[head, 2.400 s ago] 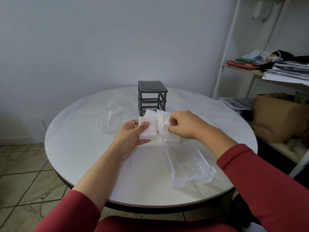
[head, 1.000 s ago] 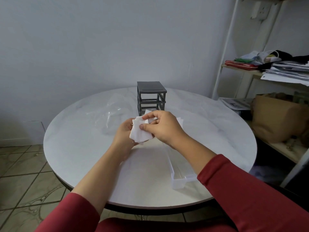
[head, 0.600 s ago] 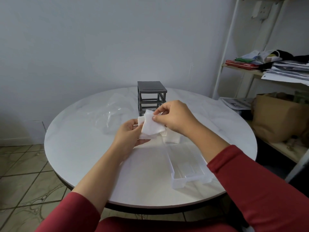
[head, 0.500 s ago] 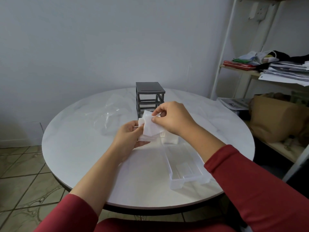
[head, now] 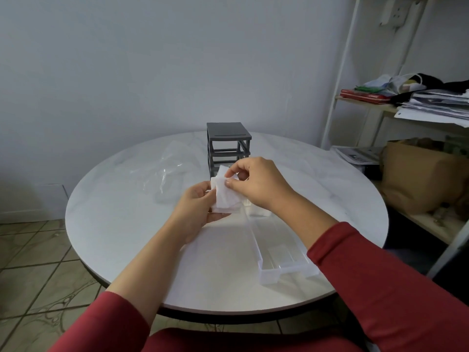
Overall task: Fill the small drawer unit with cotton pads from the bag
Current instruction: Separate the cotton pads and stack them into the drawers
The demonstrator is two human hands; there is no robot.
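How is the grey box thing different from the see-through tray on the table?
The grey drawer frame is dark and opaque; the clear drawer is see-through. The frame stands tall near the middle of the table; the drawer lies low and flat by its near edge. The frame's upper slots are empty; the drawer lies outside the frame. Both sit on the white table.

Round white table (head: 114, 224) bears grey drawer unit (head: 227, 146), clear bag (head: 165, 174), clear drawer (head: 281, 250).

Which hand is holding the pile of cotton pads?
The left hand grips the pile of cotton pads from below. The right hand only pinches the top pad between thumb and finger.
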